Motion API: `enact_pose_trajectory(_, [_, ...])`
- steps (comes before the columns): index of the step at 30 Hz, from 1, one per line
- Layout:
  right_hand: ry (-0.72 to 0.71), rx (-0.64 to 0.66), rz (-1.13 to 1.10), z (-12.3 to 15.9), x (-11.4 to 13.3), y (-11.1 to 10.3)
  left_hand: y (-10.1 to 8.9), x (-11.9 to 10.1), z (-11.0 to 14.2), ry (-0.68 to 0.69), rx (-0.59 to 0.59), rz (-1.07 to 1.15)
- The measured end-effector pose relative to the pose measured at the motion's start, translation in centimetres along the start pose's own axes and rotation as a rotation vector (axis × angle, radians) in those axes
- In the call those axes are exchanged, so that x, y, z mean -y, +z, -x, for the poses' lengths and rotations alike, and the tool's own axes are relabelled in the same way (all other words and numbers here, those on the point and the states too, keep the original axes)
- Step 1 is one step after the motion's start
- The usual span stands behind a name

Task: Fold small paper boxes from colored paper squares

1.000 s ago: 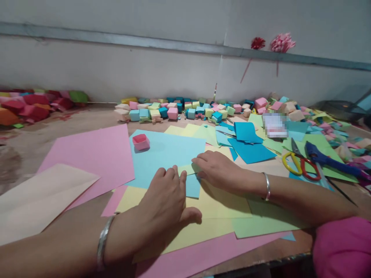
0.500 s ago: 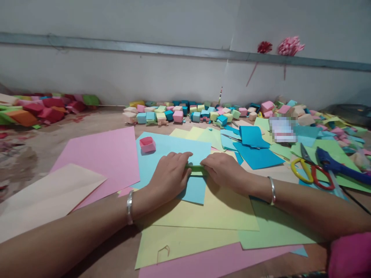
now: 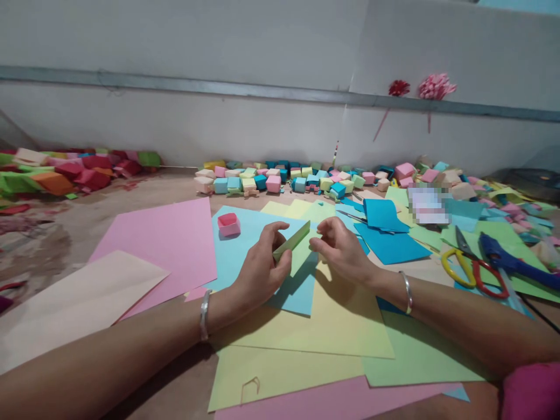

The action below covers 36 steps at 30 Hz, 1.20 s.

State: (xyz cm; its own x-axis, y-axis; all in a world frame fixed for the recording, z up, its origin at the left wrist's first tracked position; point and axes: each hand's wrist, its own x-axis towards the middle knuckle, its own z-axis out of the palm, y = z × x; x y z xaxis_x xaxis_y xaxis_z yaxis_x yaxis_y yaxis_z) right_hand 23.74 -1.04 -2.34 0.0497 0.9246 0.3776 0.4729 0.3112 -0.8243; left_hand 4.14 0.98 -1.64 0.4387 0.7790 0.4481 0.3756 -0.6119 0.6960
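Observation:
Between thumb and fingers, my left hand [image 3: 265,262] holds a folded piece of green paper [image 3: 299,242], tilted up to the right above a light blue sheet [image 3: 292,297]. Just right of the paper is my right hand [image 3: 339,245], its fingers curled with a gap between thumb and fingertips and nothing seen in it. A small open pink paper box [image 3: 229,225] sits on the blue sheet, beyond my left hand. Yellow sheets [image 3: 350,326] lie beneath both hands.
Scissors [image 3: 468,262] and a blue-handled tool [image 3: 503,251] with a cord lie at right, near dark blue paper [image 3: 394,242]. Pink [image 3: 175,245] and cream sheets [image 3: 83,303] spread at left. Folded paper cubes [image 3: 273,184] line the wall.
The green paper, earlier held flat between both hands, is now lifted and tilted in my left hand. My right hand has let go of it and moved slightly away.

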Motion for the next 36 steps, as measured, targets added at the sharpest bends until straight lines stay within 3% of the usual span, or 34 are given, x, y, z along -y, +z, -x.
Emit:
enact_pose_trajectory(2, [0.039, 0.033, -0.146, -0.1, -0.1, 0.1, 0.0, -0.1, 0.0, 0.004, 0.018, 0.051])
enact_pose_trajectory(5, [-0.04, 0.037, -0.241, -0.3, -0.5, 0.1, 0.0, -0.1, 0.1, 0.019, 0.036, 0.099])
enact_pose_trajectory(10, [-0.107, 0.103, -0.211, -0.5, -1.1, 0.0, -0.1, 0.4, -0.1, -0.013, 0.023, 0.117])
enact_pose_trajectory(16, [-0.254, 0.168, 0.126, -0.4, -0.9, -0.5, -0.2, 0.7, -0.5, 0.05, 0.059, -0.022])
enact_pose_trajectory(22, [-0.592, 0.035, 0.665, -0.2, -0.7, -0.9, -0.1, 1.1, -0.7, -0.156, 0.069, 0.065])
enact_pose_trajectory(27, [-0.921, 0.245, 1.001, 0.5, 0.4, -1.4, -0.3, 1.1, -0.8, -0.157, 0.049, -0.099])
enact_pose_trajectory(29, [-0.91, 0.327, 1.064, 0.6, 0.8, -1.5, -0.2, 1.2, -0.8, -0.113, 0.051, -0.19])
enact_pose_trajectory(33, [-0.713, 0.446, 1.084, 0.3, 0.6, -1.4, -0.2, 1.4, -0.7, -0.021, 0.14, -0.419])
enact_pose_trajectory(36, [-0.578, 0.5, 1.034, 0.0, 0.3, -1.4, -0.4, 1.5, -0.4, 0.128, 0.176, -0.595])
